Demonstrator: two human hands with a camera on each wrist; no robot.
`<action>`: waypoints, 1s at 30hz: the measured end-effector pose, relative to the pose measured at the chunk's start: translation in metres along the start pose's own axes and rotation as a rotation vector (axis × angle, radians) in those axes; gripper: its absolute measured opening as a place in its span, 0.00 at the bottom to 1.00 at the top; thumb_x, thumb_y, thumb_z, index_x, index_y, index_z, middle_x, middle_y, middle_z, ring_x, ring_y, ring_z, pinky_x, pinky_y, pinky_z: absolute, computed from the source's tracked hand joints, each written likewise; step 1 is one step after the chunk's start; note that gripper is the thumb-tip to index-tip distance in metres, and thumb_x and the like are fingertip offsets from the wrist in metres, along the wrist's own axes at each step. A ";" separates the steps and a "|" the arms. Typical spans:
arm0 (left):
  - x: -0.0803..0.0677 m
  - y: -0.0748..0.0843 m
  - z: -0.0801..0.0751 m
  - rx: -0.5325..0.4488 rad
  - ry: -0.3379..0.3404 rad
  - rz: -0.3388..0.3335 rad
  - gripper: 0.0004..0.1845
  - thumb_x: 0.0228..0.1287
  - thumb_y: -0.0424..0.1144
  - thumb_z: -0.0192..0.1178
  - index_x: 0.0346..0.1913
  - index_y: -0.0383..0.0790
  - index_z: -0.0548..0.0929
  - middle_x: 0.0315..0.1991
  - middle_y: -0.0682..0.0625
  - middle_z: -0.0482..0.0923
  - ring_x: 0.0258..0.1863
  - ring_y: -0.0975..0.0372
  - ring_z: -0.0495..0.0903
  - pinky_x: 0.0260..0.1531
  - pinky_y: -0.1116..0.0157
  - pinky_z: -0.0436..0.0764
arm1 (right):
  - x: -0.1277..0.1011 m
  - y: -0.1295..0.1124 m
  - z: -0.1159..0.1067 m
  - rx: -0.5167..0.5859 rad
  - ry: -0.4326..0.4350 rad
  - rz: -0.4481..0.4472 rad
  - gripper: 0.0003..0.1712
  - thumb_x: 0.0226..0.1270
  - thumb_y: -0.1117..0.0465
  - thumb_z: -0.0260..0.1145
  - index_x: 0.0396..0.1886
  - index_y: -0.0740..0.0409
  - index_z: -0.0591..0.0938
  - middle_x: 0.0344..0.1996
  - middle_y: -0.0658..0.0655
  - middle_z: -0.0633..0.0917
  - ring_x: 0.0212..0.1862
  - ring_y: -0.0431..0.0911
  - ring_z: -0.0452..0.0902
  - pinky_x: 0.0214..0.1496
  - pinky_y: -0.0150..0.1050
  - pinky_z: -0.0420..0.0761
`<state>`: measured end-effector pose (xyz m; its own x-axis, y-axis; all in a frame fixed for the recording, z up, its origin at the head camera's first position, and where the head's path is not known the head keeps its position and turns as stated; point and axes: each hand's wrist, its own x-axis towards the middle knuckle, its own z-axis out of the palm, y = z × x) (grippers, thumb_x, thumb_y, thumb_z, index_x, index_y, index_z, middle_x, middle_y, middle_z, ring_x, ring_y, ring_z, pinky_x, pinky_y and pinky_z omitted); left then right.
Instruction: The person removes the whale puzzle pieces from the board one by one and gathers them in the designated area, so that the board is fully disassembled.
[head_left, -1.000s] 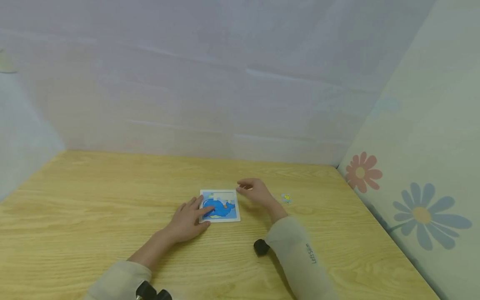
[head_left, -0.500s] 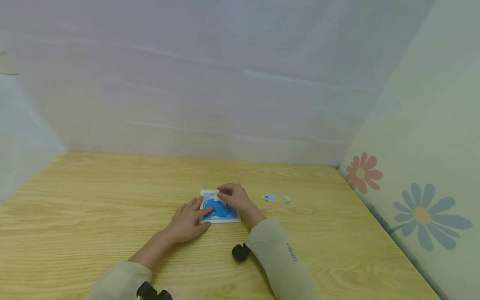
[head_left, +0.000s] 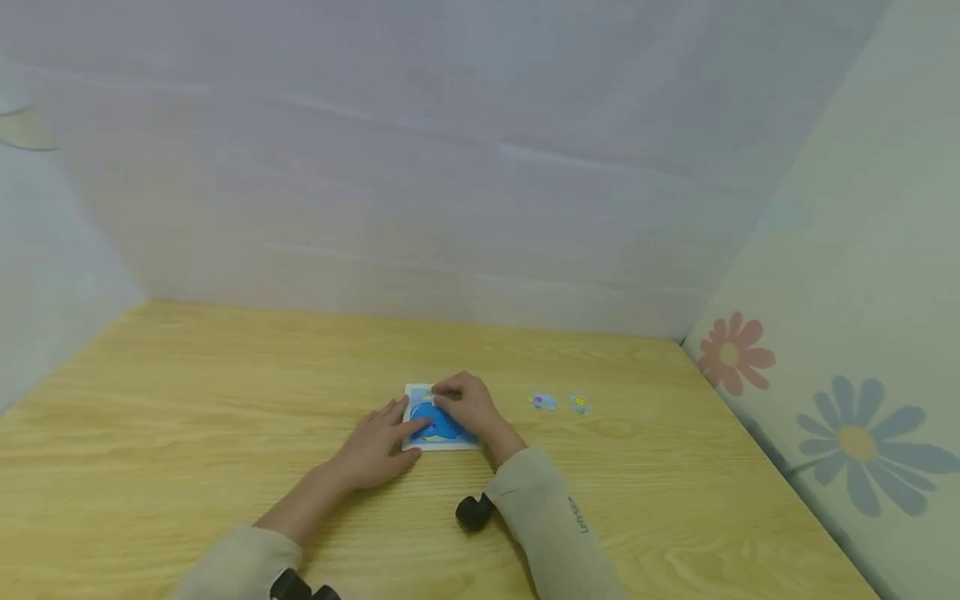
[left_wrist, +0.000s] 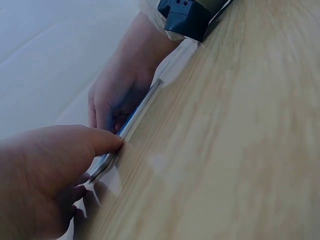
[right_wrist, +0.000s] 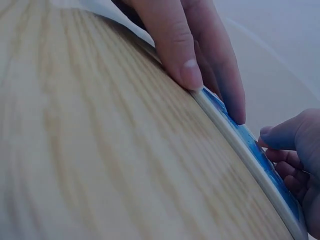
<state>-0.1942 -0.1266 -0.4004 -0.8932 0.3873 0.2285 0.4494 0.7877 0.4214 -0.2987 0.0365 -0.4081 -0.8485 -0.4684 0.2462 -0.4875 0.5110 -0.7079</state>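
A small white-framed puzzle board (head_left: 450, 439) with a blue whale picture lies flat on the wooden table (head_left: 187, 417). My left hand (head_left: 378, 442) rests on its left side with straight fingers on the picture; its thumb (left_wrist: 95, 142) presses the board's edge (left_wrist: 136, 116). My right hand (head_left: 463, 403) covers the board's upper part. Its thumb (right_wrist: 182, 65) touches the rim (right_wrist: 240, 150) and its fingers press down on the blue surface. I see no piece between those fingers. Two small loose puzzle pieces (head_left: 543, 402) (head_left: 578, 404) lie to the right of the board.
Pale walls close the table at the back and left. A flowered panel (head_left: 825, 400) stands along the right edge. Black wrist cameras (head_left: 474, 511) sit under both sleeves. Bare wood stretches left of the hands and along the front.
My right hand moved left from beside the board onto its upper part and lowered its fingers there. That uncovered a second loose piece at the right. My left hand stayed put.
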 end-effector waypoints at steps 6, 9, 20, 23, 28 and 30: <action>-0.007 -0.004 -0.003 -0.019 0.011 0.018 0.23 0.58 0.41 0.54 0.57 0.36 0.69 0.60 0.32 0.54 0.59 0.41 0.51 0.52 0.44 0.52 | 0.000 -0.007 0.003 -0.070 -0.025 0.022 0.10 0.56 0.62 0.61 0.37 0.58 0.83 0.33 0.51 0.76 0.39 0.45 0.70 0.40 0.36 0.71; -0.008 -0.005 -0.003 -0.020 0.020 0.026 0.23 0.58 0.41 0.54 0.56 0.37 0.70 0.60 0.32 0.54 0.59 0.41 0.51 0.52 0.44 0.52 | 0.000 -0.010 0.002 -0.078 -0.034 0.035 0.10 0.57 0.62 0.61 0.38 0.58 0.83 0.34 0.51 0.76 0.40 0.45 0.70 0.41 0.37 0.71; -0.004 -0.001 -0.007 -0.033 0.002 0.034 0.22 0.60 0.41 0.52 0.57 0.37 0.70 0.61 0.32 0.52 0.59 0.41 0.50 0.52 0.44 0.51 | 0.000 -0.011 -0.001 -0.092 -0.013 0.044 0.10 0.57 0.61 0.60 0.38 0.57 0.82 0.34 0.50 0.75 0.41 0.46 0.68 0.43 0.37 0.70; -0.004 -0.001 -0.006 -0.035 -0.002 0.027 0.22 0.60 0.41 0.52 0.57 0.37 0.70 0.61 0.32 0.52 0.60 0.42 0.50 0.53 0.44 0.50 | 0.000 -0.011 -0.001 -0.094 -0.013 0.054 0.11 0.57 0.61 0.60 0.39 0.57 0.82 0.34 0.50 0.76 0.42 0.45 0.69 0.44 0.37 0.70; -0.005 -0.001 -0.006 -0.041 -0.019 0.008 0.23 0.60 0.41 0.52 0.57 0.37 0.69 0.61 0.33 0.51 0.60 0.42 0.48 0.54 0.45 0.49 | 0.000 -0.011 0.002 -0.022 -0.021 0.102 0.11 0.57 0.61 0.60 0.40 0.57 0.80 0.37 0.50 0.77 0.44 0.45 0.71 0.47 0.38 0.70; -0.005 -0.001 -0.006 -0.042 -0.022 0.008 0.23 0.60 0.41 0.52 0.57 0.37 0.69 0.61 0.33 0.51 0.60 0.43 0.48 0.53 0.45 0.49 | 0.000 -0.010 0.003 0.015 -0.025 0.118 0.11 0.57 0.62 0.60 0.41 0.57 0.79 0.37 0.50 0.78 0.43 0.44 0.71 0.46 0.38 0.70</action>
<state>-0.1902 -0.1323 -0.3965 -0.8895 0.4042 0.2129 0.4563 0.7637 0.4566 -0.2933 0.0288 -0.4028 -0.8943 -0.4238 0.1439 -0.3813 0.5531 -0.7407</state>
